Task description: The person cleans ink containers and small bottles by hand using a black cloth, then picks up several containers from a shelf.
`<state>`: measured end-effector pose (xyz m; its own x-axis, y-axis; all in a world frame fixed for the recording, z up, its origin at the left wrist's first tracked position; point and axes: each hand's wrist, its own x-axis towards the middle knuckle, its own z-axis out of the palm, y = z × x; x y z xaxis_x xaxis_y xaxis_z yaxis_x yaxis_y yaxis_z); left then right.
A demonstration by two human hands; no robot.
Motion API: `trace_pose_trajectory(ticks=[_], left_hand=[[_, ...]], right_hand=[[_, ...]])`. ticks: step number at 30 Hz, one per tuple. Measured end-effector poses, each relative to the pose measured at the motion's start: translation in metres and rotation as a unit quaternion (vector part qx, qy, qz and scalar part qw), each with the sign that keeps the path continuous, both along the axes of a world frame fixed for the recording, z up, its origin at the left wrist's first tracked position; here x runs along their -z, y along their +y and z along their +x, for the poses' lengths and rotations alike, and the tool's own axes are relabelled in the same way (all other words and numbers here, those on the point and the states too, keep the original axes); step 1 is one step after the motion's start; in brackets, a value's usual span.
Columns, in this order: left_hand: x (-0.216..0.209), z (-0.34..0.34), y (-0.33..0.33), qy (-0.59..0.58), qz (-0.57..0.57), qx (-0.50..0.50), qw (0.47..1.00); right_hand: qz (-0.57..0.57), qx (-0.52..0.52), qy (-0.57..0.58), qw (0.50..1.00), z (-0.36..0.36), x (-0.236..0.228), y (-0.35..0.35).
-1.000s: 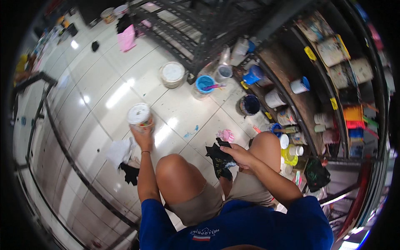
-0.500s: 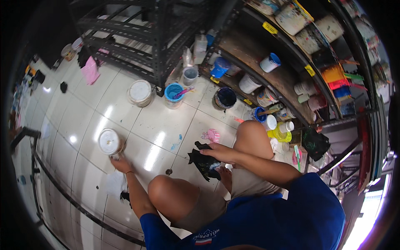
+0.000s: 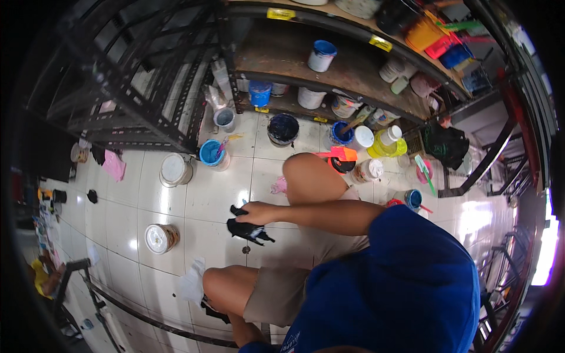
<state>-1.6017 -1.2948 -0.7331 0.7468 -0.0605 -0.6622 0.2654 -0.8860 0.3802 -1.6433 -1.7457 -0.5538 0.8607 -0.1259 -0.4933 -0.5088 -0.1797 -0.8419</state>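
My right hand [image 3: 256,213] is closed on a black rag [image 3: 247,229] with pale smears, held above the tiled floor in front of my knees. My left forearm [image 3: 240,330] runs behind my left knee; that hand and its fingers are hidden. Close to that knee lie a white sheet [image 3: 193,283] and some dark cloth [image 3: 215,313]. A lidded tub [image 3: 158,239] with a white top stands on the floor to the left, apart from both hands. Farther off is a white lidded bucket [image 3: 175,170], beside a bucket of blue paint [image 3: 213,155] with a purple-handled tool in it.
Behind the floor pots, a dark shelf [image 3: 329,82] holds paint tubs. A black paint bucket [image 3: 283,130] stands before it. A metal rack [image 3: 147,100] rises at far left, and a black rail [image 3: 153,320] crosses near left. Another person [image 3: 47,276] is at the left edge.
My left hand has left the lidded tub and gone back behind my left knee. My right hand still grips the black rag. The view has turned to the right.
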Motion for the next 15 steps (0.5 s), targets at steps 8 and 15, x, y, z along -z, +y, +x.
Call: trace_pose_trajectory(ticks=[8, 15], left_hand=[[-0.115, 0.028, 0.025, -0.129, -0.219, -0.291, 0.922], [-0.263, 0.068, -0.095, -0.324, -0.233, -0.138, 0.907]], right_hand=[[0.011, -0.006, -0.048, 0.999, 0.031, -0.01, 0.027], [0.158, -0.012, -0.066, 0.985, 0.04, -0.019, 0.018]])
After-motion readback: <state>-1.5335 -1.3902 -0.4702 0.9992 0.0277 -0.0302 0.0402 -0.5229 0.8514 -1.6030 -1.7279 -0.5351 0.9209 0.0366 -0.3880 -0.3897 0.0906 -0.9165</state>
